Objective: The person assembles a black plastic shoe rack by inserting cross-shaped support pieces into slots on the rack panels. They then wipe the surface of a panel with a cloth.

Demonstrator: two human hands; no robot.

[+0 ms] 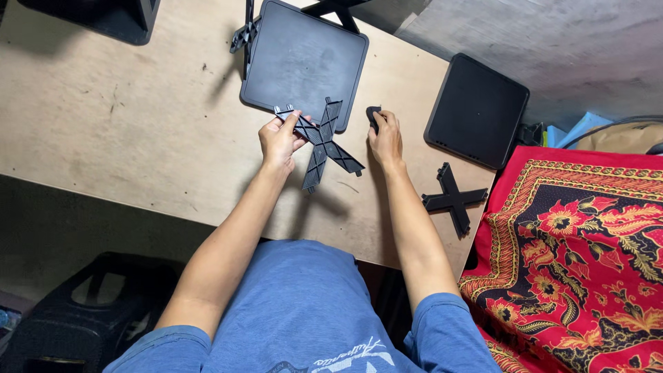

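left hand [280, 140] gripping cross-shaped bracket [322, 143], right hand [385, 138] pinching small black piece [373, 116] beside it

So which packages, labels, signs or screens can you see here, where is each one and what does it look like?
None: no package, label, sign or screen shows.
Left hand holds a black ribbed plastic cross-shaped piece over the bare wooden table.
Right hand pinches a small black part beside a flat black square plastic panel.
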